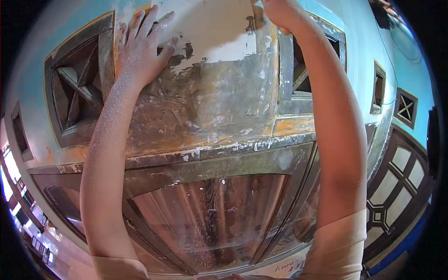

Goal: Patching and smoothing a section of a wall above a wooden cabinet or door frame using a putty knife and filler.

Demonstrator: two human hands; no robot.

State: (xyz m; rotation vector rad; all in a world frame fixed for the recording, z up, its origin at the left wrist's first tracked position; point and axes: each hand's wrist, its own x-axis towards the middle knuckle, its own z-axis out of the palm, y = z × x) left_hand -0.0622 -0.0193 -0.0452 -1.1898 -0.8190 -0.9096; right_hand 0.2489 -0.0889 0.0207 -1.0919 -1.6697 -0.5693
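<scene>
The left hand (145, 50) lies spread-fingered on the patchy wall (205, 100); the right hand (283, 16) is cropped, its fingers I cannot tell. Dark lettering (291, 266) marks, apparently, a pale shirt (267, 270).

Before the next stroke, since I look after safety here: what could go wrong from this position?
White dust coats the left hand and left forearm, both raised, so some might drift down over the person. The bare left hand is spread beside a dark chipped patch on the wall; rough edges there could scrape skin. The right hand, partly out of the picture, is near a vent frame and might knock it.
</scene>
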